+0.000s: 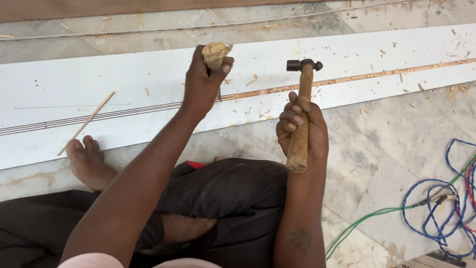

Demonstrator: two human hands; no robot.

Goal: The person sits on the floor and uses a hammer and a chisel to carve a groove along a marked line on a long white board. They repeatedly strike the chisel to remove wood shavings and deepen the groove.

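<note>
A: What's hidden?
B: The chisel [216,62] blade, mostly behind the left hand [202,84]; its tip meets the white board [74,84] at the groove.
A: Around?
B: Wood chips, 1 thin stick [86,122], coloured cables [446,198].
A: Hands?
B: Both fisted: left on chisel, right hand [301,130] on hammer [301,106], raised.

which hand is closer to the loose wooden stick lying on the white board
Left. The left hand, gripping a chisel, sits right of the wooden stick on the white board. The right hand, holding the hammer, is farther right.
</note>
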